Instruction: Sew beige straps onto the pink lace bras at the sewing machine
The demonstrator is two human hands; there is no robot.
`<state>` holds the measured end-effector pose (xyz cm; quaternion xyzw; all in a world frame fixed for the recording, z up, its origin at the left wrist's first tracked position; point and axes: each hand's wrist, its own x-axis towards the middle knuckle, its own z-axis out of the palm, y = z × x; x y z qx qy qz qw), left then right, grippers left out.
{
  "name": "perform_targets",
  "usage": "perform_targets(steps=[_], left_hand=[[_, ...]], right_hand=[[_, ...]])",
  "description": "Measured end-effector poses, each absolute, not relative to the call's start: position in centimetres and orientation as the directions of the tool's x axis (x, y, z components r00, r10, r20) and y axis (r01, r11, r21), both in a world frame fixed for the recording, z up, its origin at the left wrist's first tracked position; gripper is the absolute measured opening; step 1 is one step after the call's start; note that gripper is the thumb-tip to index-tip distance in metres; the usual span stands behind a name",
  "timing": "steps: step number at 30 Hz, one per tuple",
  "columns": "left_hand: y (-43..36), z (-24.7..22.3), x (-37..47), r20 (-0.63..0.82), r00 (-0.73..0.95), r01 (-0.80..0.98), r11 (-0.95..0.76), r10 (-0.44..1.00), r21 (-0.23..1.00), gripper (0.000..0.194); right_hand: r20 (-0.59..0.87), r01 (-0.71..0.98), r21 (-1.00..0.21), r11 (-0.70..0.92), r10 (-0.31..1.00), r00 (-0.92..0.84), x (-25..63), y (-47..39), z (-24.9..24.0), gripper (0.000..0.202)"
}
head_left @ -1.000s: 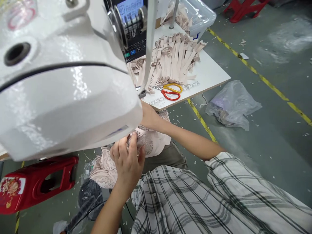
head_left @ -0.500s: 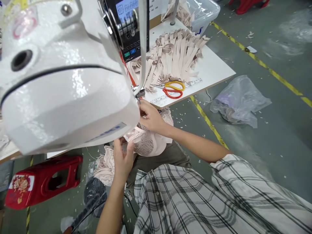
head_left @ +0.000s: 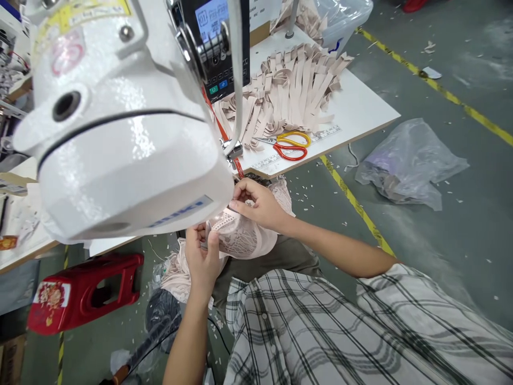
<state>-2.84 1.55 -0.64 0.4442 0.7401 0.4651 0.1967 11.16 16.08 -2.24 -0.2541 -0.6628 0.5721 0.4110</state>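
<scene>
A pale pink lace bra [head_left: 240,238] lies over my lap, its upper edge under the head of a white sewing machine [head_left: 132,171]. My left hand [head_left: 202,256] grips the bra's near-left edge between thumb and fingers. On the far side of the cup, my right hand [head_left: 258,203] pinches the bra's edge close to the machine head. The needle area is hidden behind the machine's housing. More pale pink lace pieces [head_left: 176,272] hang in a heap left of my lap.
Scissors [head_left: 290,145] with yellow and red handles lie on the white table [head_left: 371,109] beside a pile of beige straps [head_left: 296,88]. A control panel [head_left: 216,48] stands behind the machine. A red stool [head_left: 86,291] and a plastic bag [head_left: 411,160] are on the floor.
My right hand has drawn slightly down and back from the machine's needle side, still pinching the bra edge. My left hand stays at its edge. The whole view has shifted a little.
</scene>
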Motion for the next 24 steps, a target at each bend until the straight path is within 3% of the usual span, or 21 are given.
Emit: perform_targets(steps=[16,20,24], left_hand=[[1.8,0.4,-2.5,0.153,-0.580,0.501,0.202,0.800,0.842,0.036],[0.9,0.5,-0.9,0.117,-0.563,0.442,0.178,0.818,0.879,0.035],[-0.3,0.6,1.4,-0.055,-0.493,0.253,0.204,0.868,0.946,0.029]], right_hand=[[0.175,0.082,-0.959,0.270,0.798,-0.577,12.1,14.3,-1.6,0.035],[0.041,0.099,-0.986,0.134,0.771,-0.635,13.5,13.5,-1.7,0.038],[-0.073,0.068,-0.997,-0.034,0.676,-0.733,16.2,13.1,-2.0,0.031]])
